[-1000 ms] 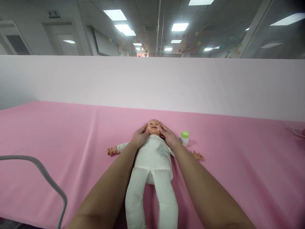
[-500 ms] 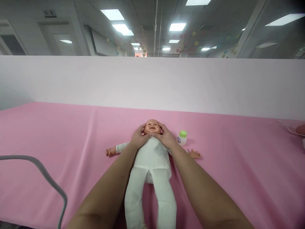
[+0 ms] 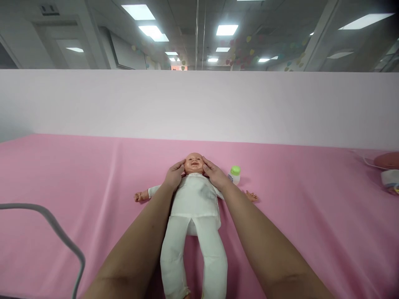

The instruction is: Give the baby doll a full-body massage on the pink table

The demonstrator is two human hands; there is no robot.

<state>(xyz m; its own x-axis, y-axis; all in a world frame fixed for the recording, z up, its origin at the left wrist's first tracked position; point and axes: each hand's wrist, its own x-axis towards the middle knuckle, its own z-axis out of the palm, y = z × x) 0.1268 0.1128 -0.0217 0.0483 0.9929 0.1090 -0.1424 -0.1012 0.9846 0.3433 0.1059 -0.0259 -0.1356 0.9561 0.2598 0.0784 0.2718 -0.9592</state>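
A baby doll (image 3: 196, 199) in a white top and white trousers lies on its back on the pink cover, its head at the far end and arms spread. My left hand (image 3: 175, 174) lies along the left side of its head, fingers stretched out and fingertips by the cheek. On the other side my right hand (image 3: 215, 172) rests the same way, with extended fingers touching the temple and cheek. Neither hand is closed around anything. Just beyond my right wrist stands a small clear jar (image 3: 234, 175) with a green lid, partly hidden by the wrist.
The pink cover (image 3: 77, 174) runs to a white padded wall (image 3: 199, 106) at the back. A grey cable or tube (image 3: 56, 226) curves in at the left. At the right edge lie an orange-brown rounded object (image 3: 386, 160) and a white packet-like item (image 3: 389, 178).
My thumbs have moved outward from under the doll's chin to the sides of its head. The view has shifted slightly, showing more at the right edge.
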